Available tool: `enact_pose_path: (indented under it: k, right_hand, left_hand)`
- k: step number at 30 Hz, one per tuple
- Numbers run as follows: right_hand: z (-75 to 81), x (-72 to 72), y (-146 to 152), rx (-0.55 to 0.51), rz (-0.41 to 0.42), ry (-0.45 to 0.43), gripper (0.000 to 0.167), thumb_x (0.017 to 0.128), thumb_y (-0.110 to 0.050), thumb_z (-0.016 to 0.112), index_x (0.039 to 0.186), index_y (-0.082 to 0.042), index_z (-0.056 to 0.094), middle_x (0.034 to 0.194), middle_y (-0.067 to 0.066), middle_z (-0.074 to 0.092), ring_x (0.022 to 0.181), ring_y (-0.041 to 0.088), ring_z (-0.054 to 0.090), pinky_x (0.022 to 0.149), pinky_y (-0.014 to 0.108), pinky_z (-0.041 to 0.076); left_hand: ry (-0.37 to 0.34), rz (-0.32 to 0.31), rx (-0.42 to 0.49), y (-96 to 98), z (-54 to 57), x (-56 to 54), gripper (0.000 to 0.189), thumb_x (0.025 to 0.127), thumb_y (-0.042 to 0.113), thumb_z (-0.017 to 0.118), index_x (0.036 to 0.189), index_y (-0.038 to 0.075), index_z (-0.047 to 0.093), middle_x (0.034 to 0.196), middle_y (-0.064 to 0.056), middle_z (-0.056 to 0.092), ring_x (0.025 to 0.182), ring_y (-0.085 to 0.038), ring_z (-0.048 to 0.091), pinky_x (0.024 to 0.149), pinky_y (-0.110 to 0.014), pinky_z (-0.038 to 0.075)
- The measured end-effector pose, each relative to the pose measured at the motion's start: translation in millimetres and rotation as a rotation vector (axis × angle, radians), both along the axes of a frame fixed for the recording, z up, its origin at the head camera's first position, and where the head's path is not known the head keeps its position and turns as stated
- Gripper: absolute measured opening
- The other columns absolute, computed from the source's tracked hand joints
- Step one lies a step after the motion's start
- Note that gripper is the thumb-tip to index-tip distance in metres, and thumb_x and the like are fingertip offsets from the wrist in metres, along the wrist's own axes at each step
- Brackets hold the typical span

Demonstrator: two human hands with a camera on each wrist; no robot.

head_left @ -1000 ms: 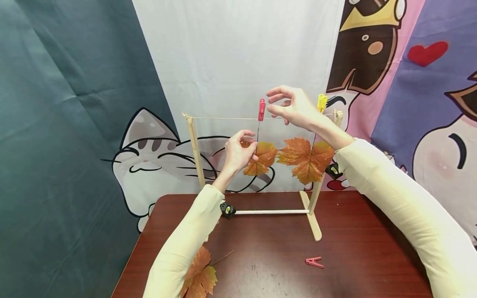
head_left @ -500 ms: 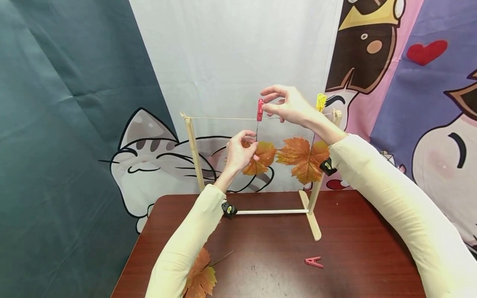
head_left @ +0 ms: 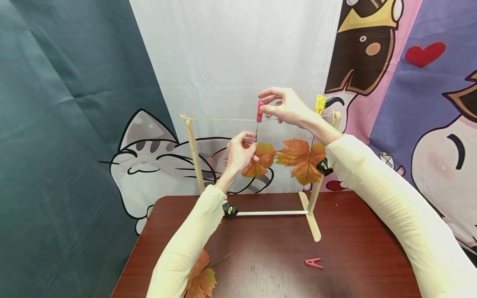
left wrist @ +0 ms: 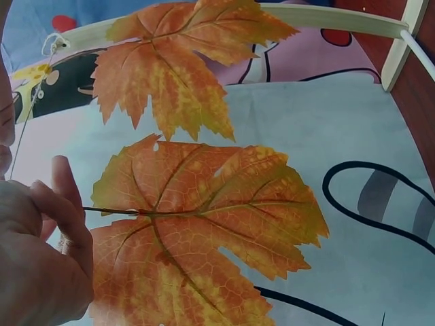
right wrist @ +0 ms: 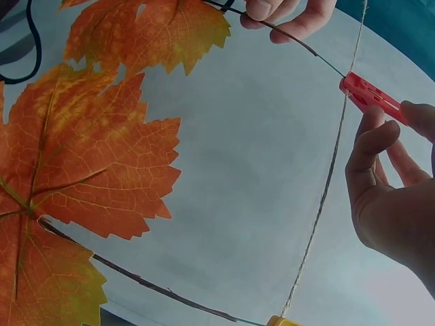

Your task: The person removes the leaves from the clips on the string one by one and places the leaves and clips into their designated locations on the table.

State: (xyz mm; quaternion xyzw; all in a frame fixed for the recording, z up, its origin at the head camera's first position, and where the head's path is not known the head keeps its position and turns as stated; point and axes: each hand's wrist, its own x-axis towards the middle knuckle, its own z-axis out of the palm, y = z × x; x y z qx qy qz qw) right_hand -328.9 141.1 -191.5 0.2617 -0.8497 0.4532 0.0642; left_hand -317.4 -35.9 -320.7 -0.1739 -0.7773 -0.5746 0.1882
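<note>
My right hand pinches the upper end of a red clothespin between thumb and fingers. In the right wrist view, the other end of this clothespin sits on the string, with a leaf stem's tip at it. Lower down, my left hand holds that stem near an orange artificial maple leaf. The leaf's veined face fills the middle of the left wrist view. To the right, a second orange leaf hangs by its stem from a yellow clothespin.
The string runs between two wooden posts joined low down by a white rod. On the brown table lie another red clothespin and a leaf partly behind the left sleeve. A printed cloth hangs behind.
My right hand has moved left from beside the red clothespin and taken hold of it. The left hand stays at the leaf stem.
</note>
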Motion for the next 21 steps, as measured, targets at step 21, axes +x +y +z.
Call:
enact_pose_path:
  k: [21]
  right_hand:
    - [0.4, -1.6, -3.5, -0.005, -0.001, 0.001, 0.030, 0.098, -0.009, 0.062, 0.127, -0.001, 0.062, 0.111, 0.015, 0.061, 0.076, 0.018, 0.062, 0.049, 0.022, 0.043]
  left_hand:
    - [0.003, 0.005, 0.012, 2.2, 1.4, -0.9, 0.014, 0.090, -0.001, 0.067, 0.103, 0.004, 0.069, 0.087, -0.008, 0.069, 0.042, -0.015, 0.061, 0.035, -0.028, 0.048]
